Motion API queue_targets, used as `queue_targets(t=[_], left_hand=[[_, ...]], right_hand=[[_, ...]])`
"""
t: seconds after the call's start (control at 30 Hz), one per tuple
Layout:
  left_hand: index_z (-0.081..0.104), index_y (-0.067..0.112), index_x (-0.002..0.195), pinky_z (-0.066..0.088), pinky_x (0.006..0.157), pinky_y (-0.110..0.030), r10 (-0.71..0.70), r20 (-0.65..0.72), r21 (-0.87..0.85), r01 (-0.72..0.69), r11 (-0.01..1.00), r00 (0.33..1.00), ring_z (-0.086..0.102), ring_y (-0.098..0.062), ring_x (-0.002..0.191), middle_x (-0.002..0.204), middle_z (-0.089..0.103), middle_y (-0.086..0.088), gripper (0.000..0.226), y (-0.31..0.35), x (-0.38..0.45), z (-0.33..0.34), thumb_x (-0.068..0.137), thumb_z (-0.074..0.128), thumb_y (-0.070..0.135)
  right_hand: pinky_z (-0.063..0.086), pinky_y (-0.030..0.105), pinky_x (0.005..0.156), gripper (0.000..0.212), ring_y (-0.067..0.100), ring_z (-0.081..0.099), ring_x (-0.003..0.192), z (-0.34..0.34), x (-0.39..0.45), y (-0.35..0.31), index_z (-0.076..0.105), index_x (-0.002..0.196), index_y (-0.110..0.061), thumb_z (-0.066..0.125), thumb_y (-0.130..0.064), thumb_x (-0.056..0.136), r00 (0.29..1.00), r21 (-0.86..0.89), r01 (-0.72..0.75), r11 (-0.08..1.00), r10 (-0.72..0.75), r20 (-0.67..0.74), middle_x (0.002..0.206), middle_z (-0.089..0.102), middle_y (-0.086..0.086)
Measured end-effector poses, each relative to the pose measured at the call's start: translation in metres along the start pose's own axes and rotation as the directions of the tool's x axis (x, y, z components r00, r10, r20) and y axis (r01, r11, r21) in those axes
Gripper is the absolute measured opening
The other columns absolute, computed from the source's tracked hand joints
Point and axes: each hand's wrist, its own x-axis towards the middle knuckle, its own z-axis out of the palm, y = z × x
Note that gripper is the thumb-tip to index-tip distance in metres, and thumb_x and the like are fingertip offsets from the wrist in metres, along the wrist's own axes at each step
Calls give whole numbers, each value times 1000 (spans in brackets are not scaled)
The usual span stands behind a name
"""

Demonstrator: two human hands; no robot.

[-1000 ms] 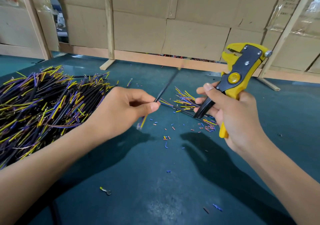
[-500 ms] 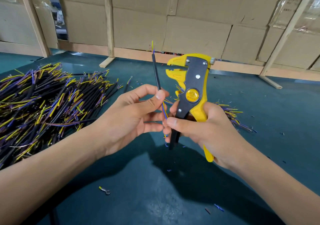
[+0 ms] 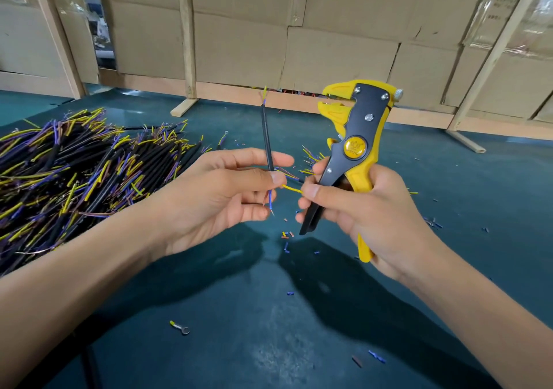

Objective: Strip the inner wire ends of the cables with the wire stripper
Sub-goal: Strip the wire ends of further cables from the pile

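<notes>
I see my left hand (image 3: 227, 197) above the middle of the table (image 3: 227, 343), its grip pinching 1 black cable (image 3: 267, 140) between thumb and forefinger, cable upright, top end showing yellow and blue inner wires. At the bottom end a blue inner wire (image 3: 270, 201) hangs down past my fingers and a yellow inner wire (image 3: 291, 189) runs sideways to my right hand (image 3: 359, 209), whose thumb and fingertips pinch it. Right grip is also wrapped round the wire stripper (image 3: 356, 152) handles, head up, jaws apart, just beside the cable. Big cable pile (image 3: 80, 167) fills the table's left edge. Insulation scraps (image 3: 287, 236) lie below the hands; 1 ring terminal (image 3: 179, 326) sits toward the near edge.
</notes>
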Motion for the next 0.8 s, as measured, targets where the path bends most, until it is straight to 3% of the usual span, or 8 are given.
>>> queue_targets(t=[0.17, 0.33, 0.47, 0.57, 0.63, 0.7, 0.8], left_hand=[[75, 5, 106, 49, 60, -25, -67, 44, 83, 64, 994, 997, 57, -15, 65, 82, 68, -9, 32, -1, -1, -3, 73, 75, 10], [76, 13, 106, 44, 58, -23, -136, 128, 118, 121, 986, 982, 57, -13, 64, 76, 63, -4, 32, 0, -3, -6, 74, 82, 12], [78, 11, 103, 37, 54, -21, -205, 178, 168, 176, 970, 962, 54, -11, 63, 76, 59, -3, 34, 2, -4, -7, 70, 82, 21], [78, 6, 99, 34, 56, -22, -306, 233, 266, 242, 933, 923, 53, -11, 65, 73, 56, -5, 31, 2, -6, -9, 74, 81, 24], [78, 5, 94, 35, 54, -20, -330, 231, 288, 260, 922, 915, 53, -12, 65, 72, 57, -7, 27, 1, -7, -9, 75, 80, 24], [78, 6, 91, 41, 52, -20, -234, 164, 231, 193, 953, 958, 54, -13, 65, 74, 58, -9, 24, 1, -5, -9, 75, 79, 24], [78, 11, 87, 46, 54, -21, 2, 5, 7, -2, 1000, 1000, 53, -12, 67, 81, 56, -8, 13, 5, 1, -11, 82, 75, 22]], right_hand=[[61, 53, 75, 20, 28, 68, 70, -4, 2, -5, 64, 95, -5, 74, -3, 78, 998, -30, 47, 998, -48, -46, 77, 67, 9], [54, 72, 82, 23, 31, 70, 69, -4, 2, -6, 63, 94, -11, 75, -6, 75, 989, -79, 96, 992, -104, -105, 80, 71, 8], [59, 60, 83, 26, 31, 70, 70, -4, 2, -4, 61, 96, -10, 73, -4, 74, 982, -76, 138, 987, -147, -119, 80, 73, 7], [60, 43, 75, 24, 30, 70, 68, -5, 2, -2, 61, 95, -11, 73, -3, 75, 980, -85, 162, 983, -171, -103, 79, 73, 6], [59, 39, 72, 19, 30, 69, 67, -5, 1, 0, 63, 93, -9, 73, -2, 78, 980, -123, 168, 978, -179, -89, 78, 72, 9], [61, 45, 71, 13, 30, 68, 67, -4, 1, 1, 64, 91, -3, 72, -5, 81, 983, -121, 150, 981, -161, -90, 78, 69, 13], [59, 49, 69, 10, 32, 64, 67, 0, 0, 1, 64, 88, -1, 69, -7, 81, 996, 56, 66, 996, -62, -65, 80, 64, 19]])
